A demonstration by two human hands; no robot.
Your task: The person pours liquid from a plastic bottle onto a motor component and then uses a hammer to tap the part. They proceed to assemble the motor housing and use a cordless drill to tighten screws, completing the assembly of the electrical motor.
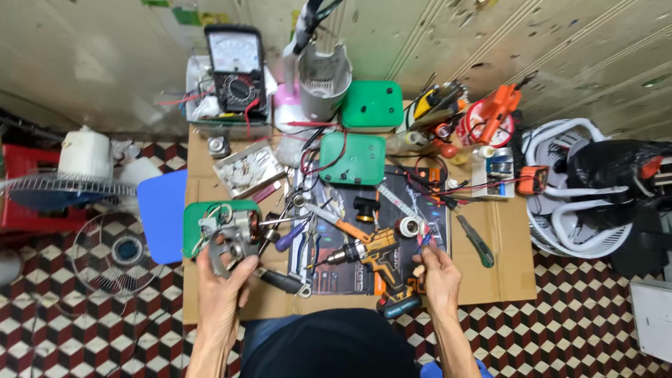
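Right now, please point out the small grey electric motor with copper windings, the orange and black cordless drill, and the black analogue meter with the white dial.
Grey electric motor (234,234), head view, metal housing.
Orange and black cordless drill (371,253), head view, body.
Black analogue meter (236,70), head view, front face.

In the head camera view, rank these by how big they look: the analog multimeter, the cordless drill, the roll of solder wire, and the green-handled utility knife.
1. analog multimeter and cordless drill: look alike in size, so no ranking between them.
2. green-handled utility knife.
3. roll of solder wire, smallest.
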